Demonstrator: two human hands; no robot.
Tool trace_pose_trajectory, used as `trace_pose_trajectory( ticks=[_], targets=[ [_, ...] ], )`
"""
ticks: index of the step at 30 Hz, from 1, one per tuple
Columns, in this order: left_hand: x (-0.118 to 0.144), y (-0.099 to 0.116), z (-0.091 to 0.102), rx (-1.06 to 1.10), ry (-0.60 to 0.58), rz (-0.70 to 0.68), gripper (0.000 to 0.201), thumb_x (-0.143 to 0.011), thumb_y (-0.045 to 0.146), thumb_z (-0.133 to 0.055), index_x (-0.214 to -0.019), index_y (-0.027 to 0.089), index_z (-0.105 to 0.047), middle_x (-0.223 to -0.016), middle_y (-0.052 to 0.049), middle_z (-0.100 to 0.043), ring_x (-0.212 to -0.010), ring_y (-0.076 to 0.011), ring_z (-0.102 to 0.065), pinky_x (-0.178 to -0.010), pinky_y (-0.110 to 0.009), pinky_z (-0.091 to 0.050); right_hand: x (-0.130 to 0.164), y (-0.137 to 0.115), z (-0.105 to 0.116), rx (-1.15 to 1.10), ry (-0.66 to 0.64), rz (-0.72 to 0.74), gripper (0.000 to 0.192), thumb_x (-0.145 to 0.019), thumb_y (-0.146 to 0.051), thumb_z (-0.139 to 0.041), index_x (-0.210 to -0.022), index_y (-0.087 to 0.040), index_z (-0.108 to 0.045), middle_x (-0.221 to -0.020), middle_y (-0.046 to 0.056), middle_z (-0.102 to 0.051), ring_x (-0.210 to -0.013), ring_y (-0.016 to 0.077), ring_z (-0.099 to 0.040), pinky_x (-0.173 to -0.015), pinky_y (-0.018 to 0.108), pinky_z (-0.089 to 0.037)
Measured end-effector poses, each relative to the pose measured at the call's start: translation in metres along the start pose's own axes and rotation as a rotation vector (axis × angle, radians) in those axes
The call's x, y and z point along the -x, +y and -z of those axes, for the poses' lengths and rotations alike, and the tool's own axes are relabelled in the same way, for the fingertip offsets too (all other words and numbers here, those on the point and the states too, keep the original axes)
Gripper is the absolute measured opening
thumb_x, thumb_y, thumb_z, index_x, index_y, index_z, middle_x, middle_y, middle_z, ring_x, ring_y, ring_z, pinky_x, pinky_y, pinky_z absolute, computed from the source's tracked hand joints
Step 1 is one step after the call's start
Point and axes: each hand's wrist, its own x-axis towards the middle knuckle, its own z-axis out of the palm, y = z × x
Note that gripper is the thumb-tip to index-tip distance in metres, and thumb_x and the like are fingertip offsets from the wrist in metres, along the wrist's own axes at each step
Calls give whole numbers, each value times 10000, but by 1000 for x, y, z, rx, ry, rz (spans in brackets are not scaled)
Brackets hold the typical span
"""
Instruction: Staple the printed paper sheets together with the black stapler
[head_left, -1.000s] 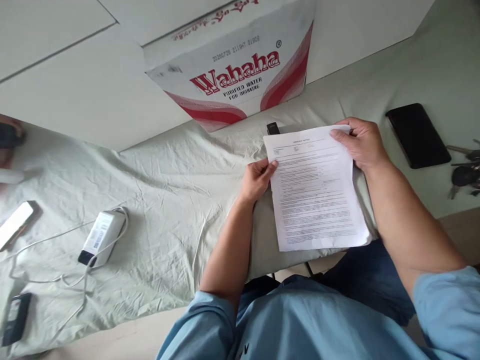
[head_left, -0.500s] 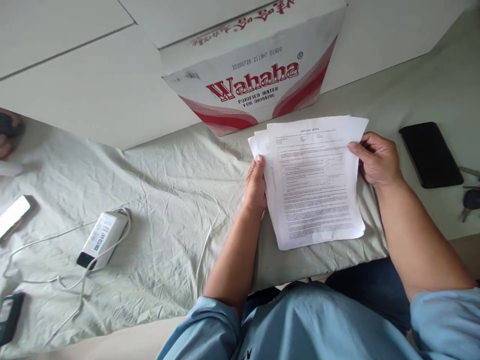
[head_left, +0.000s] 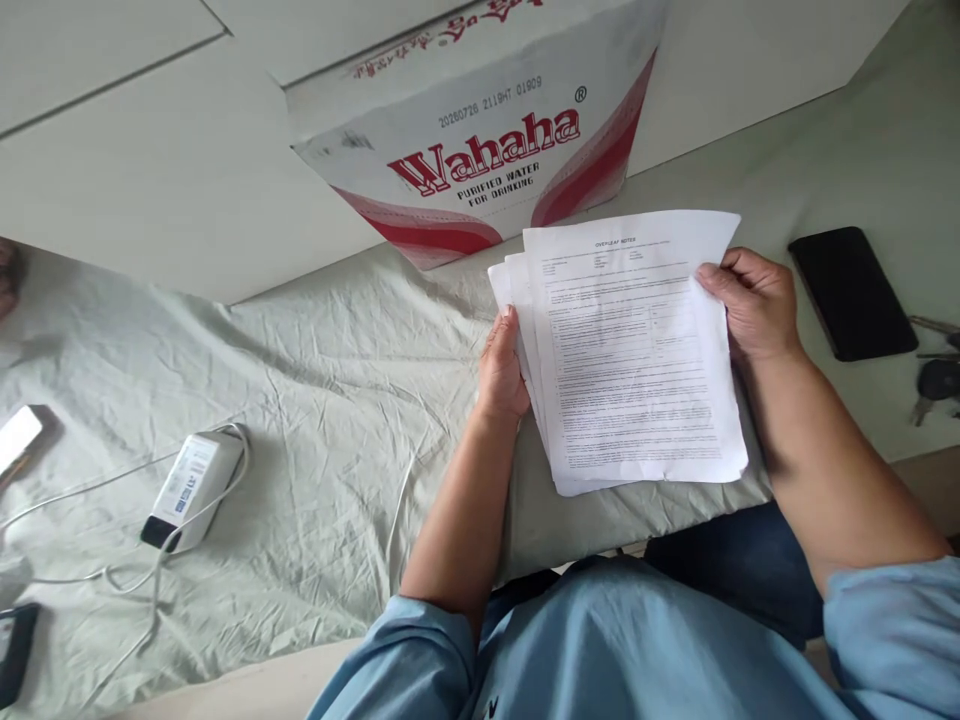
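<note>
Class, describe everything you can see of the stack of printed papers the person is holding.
The stack of papers is several white sheets, fanned so extra edges show at the left and bottom. The top sheet carries dense small black print under a short centred heading. It tilts slightly above the pale green cloth, just in front of the water carton. The left hand grips its left edge; the right hand pinches the upper right edge.

Print on the papers (head_left: pixel 634 350) too small to read; keys (head_left: pixel 937 378) cut off at right edge.
</note>
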Motion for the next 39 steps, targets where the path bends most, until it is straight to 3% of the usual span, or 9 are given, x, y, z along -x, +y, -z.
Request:
trace_pose_trajectory(
  ticks=[4,8,13,15,20,24,30,34,39],
  targets=[
    [2,2,-3,-12,-25,6,655,-829,745,-950,-1212,235,-802,-1187,-107,-889,-1307,-367,-831,-1063,-460,-706,1,2,-1,-3,-12,21,543,-631,-690,-1041,-760,-255,-743,-659,-29,-568,-646,142,-431,-624,334,-358],
    [6,4,-7,-55,-52,18,570,-720,627,-1059,-1040,221,-818,-983,-89,-888,-1185,-373,-870,-1010,-465,-725,2,5,-2,-47,-17,64,546,-664,-683,-1072,-776,-249,-761,-667,-30,-588,-638,131,-453,-615,324,-400],
    [8,6,-10,-39,-75,23,549,-715,615,-1068,-1025,229,-831,-980,-82,-890,-1196,-352,-870,-998,-442,-729,2,7,-5,-147,-47,40,681,-550,-663,-1139,-1043,-302,-838,-1063,28,-836,-932,207,-739,-831,344,-631],
    [8,6,-9,-50,-68,33,536,-737,613,-1058,-1039,233,-830,-1004,-84,-894,-1218,-357,-864,-1006,-449,-728,3,6,-3,-136,-108,-18,702,-535,-664,-1145,-1064,-304,-855,-1074,38,-861,-942,227,-762,-830,361,-651],
    [3,3,-4,-6,-45,70,571,-830,700,-979,-1084,214,-823,-1088,-119,-900,-1308,-403,-833,-1077,-495,-710,5,6,4,-4,-82,42,472,-653,-624,-1109,-838,-243,-902,-823,19,-821,-707,166,-644,-651,333,-538],
    [2,3,-1,110,3,106,525,-898,632,-956,-1175,207,-821,-1188,-115,-900,-1390,-391,-800,-1183,-488,-664,-3,11,9,-67,33,126,462,-645,-602,-1110,-851,-237,-917,-799,4,-802,-684,149,-616,-651,329,-514],
    [5,3,-6,166,34,110,520,-984,637,-888,-1272,209,-817,-1253,-114,-893,-1482,-392,-749,-1265,-503,-616,-3,8,9,-85,79,174,482,-641,-603,-1112,-898,-235,-938,-815,2,-812,-700,143,-622,-666,321,-502],
    [7,1,-10,108,27,64,606,-941,724,-901,-1241,204,-822,-1255,-125,-891,-1494,-418,-738,-1246,-522,-629,6,0,-1,-65,58,154,499,-652,-635,-1090,-899,-232,-930,-804,5,-793,-700,149,-600,-647,321,-475],
    [12,5,-14,-5,-21,-11,646,-793,753,-1008,-1083,198,-848,-1140,-122,-904,-1427,-454,-772,-1194,-550,-655,14,-6,-5,26,-1,195,563,-718,-743,-1027,-770,-216,-838,-678,-31,-637,-661,127,-494,-642,320,-412]
  ],
)
